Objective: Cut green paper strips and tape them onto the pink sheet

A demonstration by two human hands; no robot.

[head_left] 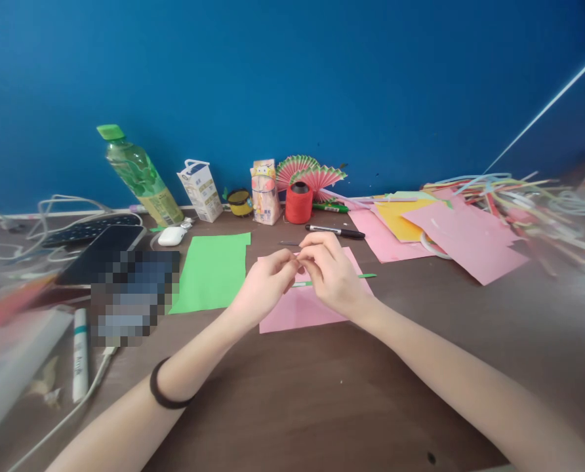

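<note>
My left hand and my right hand meet over a pink paper sheet. Both are closed in a pinch, fingertips together. Whatever lies between them is too small or too hidden to name. A thin green stick-like piece crosses the pink sheet, passing behind my right hand. Left of my hands is a green paper sheet, flat on the table. Just beyond my fingers lie a small thin dark item and a black marker.
At the back stand a green bottle, a white carton, a red thread spool and pink paper fans. Loose papers lie right. Phones, cables and a white marker crowd the left. A blue wall closes the back.
</note>
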